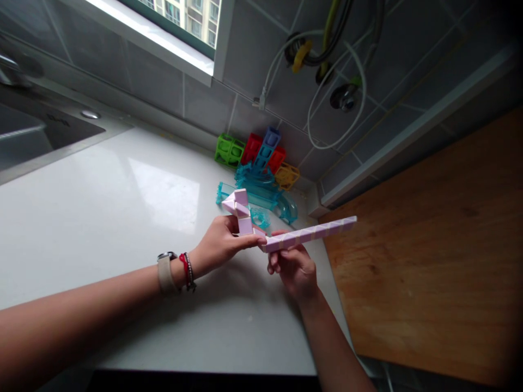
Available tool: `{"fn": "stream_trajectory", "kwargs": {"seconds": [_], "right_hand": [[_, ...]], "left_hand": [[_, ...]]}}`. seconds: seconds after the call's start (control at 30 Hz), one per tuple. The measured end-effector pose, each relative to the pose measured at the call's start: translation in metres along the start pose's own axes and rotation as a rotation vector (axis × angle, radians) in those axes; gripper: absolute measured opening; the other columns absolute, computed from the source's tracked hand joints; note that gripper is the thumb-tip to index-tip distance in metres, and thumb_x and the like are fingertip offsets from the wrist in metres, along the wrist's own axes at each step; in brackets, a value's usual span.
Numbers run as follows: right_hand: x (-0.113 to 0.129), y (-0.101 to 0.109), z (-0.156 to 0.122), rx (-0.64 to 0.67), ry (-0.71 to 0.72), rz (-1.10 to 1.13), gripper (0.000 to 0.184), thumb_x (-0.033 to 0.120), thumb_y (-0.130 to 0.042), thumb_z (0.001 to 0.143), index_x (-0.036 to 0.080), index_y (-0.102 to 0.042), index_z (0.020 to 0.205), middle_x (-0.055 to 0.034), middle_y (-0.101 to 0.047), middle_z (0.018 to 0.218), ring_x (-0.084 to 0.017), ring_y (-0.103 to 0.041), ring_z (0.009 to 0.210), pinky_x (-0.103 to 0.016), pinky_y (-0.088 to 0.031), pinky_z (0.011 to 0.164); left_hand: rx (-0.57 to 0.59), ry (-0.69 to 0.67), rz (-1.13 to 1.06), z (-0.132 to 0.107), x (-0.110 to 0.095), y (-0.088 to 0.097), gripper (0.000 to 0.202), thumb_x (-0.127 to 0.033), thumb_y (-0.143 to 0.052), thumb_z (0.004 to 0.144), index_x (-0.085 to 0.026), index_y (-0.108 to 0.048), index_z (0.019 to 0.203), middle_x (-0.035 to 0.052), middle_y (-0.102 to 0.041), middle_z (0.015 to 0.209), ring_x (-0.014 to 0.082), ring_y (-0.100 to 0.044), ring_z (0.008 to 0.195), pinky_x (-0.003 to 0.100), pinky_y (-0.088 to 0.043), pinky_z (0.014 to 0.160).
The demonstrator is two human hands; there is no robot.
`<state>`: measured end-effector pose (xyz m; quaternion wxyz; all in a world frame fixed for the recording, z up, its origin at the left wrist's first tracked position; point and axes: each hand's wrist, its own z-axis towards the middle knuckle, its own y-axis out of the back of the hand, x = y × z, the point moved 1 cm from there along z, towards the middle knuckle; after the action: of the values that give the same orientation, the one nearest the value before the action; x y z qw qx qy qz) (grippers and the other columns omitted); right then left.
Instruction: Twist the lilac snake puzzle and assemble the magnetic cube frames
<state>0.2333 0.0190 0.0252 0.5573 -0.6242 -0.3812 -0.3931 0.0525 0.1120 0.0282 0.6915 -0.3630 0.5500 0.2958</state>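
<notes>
Both my hands hold a pink and white snake puzzle [314, 233] above the white countertop. Its right part is a long straight bar, and its left part is folded into an upright, angular shape with a pointed top. My left hand [223, 239] is closed around the folded part, the thumb lying along it near the bend. Under the near end of the straight bar, my right hand [296, 267] grips with curled fingers. The far right end of the bar sticks out free. Part of the folded section is hidden behind my left fingers.
Behind the puzzle, clear blue track pieces [261, 193] lie near the wall with green [230, 149], red [251, 148] and yellow [287, 175] plastic blocks. A sink [41, 130] is at the left. A wooden board [425, 245] stands at the right, below hanging cables and hoses.
</notes>
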Motion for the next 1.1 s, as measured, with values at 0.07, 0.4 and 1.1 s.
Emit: {"fn": "stream_trajectory", "kwargs": {"seconds": [0.07,0.4,1.1], "right_hand": [[0.002,0.000,-0.001,0.026,0.023,-0.011,0.034,0.027,-0.069,0.081,0.019,-0.070,0.114,0.0000,-0.067,0.066,-0.015,-0.054,0.054,-0.027,-0.049,0.051],[0.002,-0.005,0.003,-0.062,0.012,0.049,0.044,0.061,-0.071,0.089,0.017,-0.072,0.084,0.0051,-0.049,0.048,-0.011,-0.041,0.045,-0.024,-0.038,0.046],[-0.004,-0.005,0.003,-0.165,-0.009,0.144,0.033,0.050,-0.081,0.081,0.017,-0.079,0.086,0.0047,-0.057,0.048,-0.010,-0.048,0.044,-0.021,-0.041,0.045]], "left_hand": [[-0.039,0.029,-0.010,0.001,-0.001,0.000,0.031,-0.040,-0.087,0.075,-0.011,-0.081,0.084,0.0078,-0.076,0.073,0.0143,-0.064,0.062,0.024,-0.052,0.057],[0.160,0.057,-0.223,-0.004,-0.003,-0.007,0.033,-0.036,-0.093,0.068,-0.012,-0.075,0.081,0.0011,-0.068,0.065,0.0092,-0.055,0.054,0.020,-0.045,0.050],[0.170,-0.143,0.069,-0.023,-0.011,-0.020,0.021,-0.022,-0.083,0.078,-0.015,-0.066,0.088,0.0027,-0.072,0.081,0.0146,-0.066,0.071,0.025,-0.054,0.066]]}}
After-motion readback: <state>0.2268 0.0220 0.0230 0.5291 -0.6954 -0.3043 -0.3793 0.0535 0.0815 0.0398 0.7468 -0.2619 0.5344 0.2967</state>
